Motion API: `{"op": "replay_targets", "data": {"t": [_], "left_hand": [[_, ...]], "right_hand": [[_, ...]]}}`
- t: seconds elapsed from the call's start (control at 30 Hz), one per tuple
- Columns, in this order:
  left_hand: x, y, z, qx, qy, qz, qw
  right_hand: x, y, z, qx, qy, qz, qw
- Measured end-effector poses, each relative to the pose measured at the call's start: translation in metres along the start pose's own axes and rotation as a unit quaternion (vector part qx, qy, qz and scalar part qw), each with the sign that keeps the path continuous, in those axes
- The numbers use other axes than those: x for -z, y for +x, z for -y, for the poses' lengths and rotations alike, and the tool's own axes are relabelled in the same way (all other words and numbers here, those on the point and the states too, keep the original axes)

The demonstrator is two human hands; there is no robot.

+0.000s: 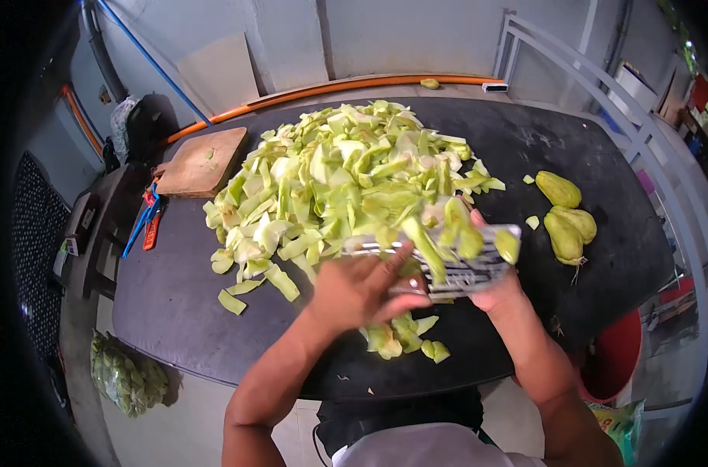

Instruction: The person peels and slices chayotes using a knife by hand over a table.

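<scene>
Pale green chayote slices (338,179) lie in a broad heap on the dark bench (179,315), while a slotted metallic tray (478,279), too blurred for its exact kind to be told, is held over the heap's near edge. Loose pieces (425,253) lie on or just above its slats. The chief hazard is spillage: should the tray tilt toward the body, these pieces could slide off onto the small near pile (400,341) or over the bench's front edge. A second hazard is a slip, since wet flesh may make the tray's rim slick; if its slots are sharp, which cannot be made out, straying fingers could be cut. Both forearms reach forward and converge on the tray. The right hand (497,291) clasps the right end, palm beneath and fingertips showing at the far edge, the fingers closed around the tray. The left hand (354,289) lies palm down at the opposite end, fingers and thumb moderately parted; blur hides whether they grip or merely touch. Whole chayotes (558,189) rest to the right, well apart from the heap.
</scene>
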State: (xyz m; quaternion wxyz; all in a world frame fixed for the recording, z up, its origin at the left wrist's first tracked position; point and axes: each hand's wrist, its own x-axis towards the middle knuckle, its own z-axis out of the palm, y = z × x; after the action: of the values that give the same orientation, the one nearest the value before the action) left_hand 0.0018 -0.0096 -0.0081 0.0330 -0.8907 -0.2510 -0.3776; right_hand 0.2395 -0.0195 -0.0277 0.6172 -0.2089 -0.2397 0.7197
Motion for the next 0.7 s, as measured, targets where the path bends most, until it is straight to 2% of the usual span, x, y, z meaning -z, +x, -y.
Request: {"op": "replay_targets", "data": {"t": [0.13,0.2,0.47,0.5,0.63,0.67,0.7], "left_hand": [[-0.002,0.009,-0.017,-0.046,-0.043,-0.014,0.998],[-0.005,0.006,-0.011,-0.033,-0.030,-0.014,0.999],[0.003,0.004,-0.003,0.000,-0.033,-0.009,0.999],[0.004,0.004,-0.002,0.009,-0.039,-0.006,0.999],[0.002,0.000,0.012,0.083,-0.057,-0.007,0.995],[0.003,-0.001,0.018,0.111,-0.061,-0.012,0.992],[0.007,-0.002,0.023,0.171,-0.051,0.024,0.984]], "right_hand": [[-0.002,0.003,0.005,0.011,-0.012,0.050,0.999],[0.000,0.005,0.004,0.017,-0.007,0.068,0.998],[-0.013,-0.004,0.007,0.023,-0.047,0.015,0.999],[-0.012,-0.005,0.006,0.041,-0.095,-0.004,0.995],[-0.010,-0.014,0.004,0.067,-0.089,0.047,0.993],[-0.006,-0.016,0.004,0.030,-0.108,-0.032,0.993],[-0.003,-0.014,0.006,0.001,-0.118,-0.043,0.992]]}}
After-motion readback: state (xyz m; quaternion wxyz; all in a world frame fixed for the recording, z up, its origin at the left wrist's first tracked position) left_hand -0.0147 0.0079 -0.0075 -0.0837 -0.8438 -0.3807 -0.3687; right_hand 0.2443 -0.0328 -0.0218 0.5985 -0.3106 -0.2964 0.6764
